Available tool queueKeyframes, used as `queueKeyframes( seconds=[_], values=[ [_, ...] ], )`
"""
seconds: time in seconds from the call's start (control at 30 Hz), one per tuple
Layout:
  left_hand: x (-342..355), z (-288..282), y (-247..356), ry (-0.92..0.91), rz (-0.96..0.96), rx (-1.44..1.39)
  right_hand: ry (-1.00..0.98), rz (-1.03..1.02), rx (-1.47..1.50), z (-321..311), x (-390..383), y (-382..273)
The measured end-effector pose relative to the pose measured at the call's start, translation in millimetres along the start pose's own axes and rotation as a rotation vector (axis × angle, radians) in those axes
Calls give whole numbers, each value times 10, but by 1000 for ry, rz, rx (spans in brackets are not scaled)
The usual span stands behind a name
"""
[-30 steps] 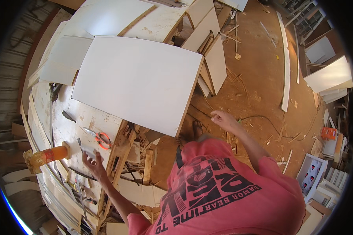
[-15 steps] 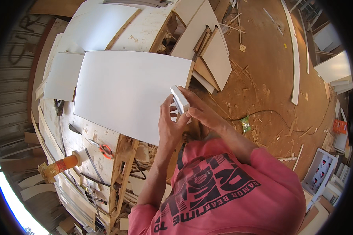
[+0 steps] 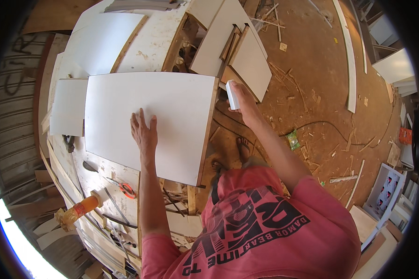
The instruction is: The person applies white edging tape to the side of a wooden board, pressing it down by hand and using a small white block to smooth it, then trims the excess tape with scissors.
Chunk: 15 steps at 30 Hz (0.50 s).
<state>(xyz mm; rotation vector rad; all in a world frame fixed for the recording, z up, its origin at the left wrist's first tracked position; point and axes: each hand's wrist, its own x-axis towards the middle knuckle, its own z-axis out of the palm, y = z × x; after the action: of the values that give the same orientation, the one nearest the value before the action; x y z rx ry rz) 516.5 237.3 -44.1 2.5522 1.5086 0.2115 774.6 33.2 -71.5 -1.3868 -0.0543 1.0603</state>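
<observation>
A large white panel (image 3: pixel 181 111) lies flat on the worktable, its right edge showing bare wood-coloured board. Resting on the panel's middle, my left hand (image 3: pixel 145 134) has its fingers spread and holds nothing. Just beyond the panel's right edge, my right hand (image 3: pixel 246 103) grips a small white block (image 3: pixel 233 95), held roughly upright. The fingers on the block's far side are partly hidden.
Left of the panel, the worktable carries orange-handled scissors (image 3: pixel 127 190), a bottle with orange contents (image 3: pixel 84 205) and a smaller white board (image 3: pixel 67 107). Cut boards (image 3: pixel 249 65) lean beyond the right edge. A dark cable (image 3: pixel 323 122) and wood scraps lie across the brown floor.
My left hand has let go of the white block and moved left onto the panel. My right hand has carried the block to the right. The panel appears shifted slightly left and nearer.
</observation>
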Motion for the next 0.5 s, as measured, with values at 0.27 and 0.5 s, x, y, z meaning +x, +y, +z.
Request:
queueKeyframes(
  seconds=[0.27, 0.5],
  values=[
    [7, 160, -372, 57, 53, 116, 206, -245, -171, 305, 299, 100],
    [11, 200, -420, 104, 101, 117, 140, -243, -254, 332, -83, 225]
  ],
)
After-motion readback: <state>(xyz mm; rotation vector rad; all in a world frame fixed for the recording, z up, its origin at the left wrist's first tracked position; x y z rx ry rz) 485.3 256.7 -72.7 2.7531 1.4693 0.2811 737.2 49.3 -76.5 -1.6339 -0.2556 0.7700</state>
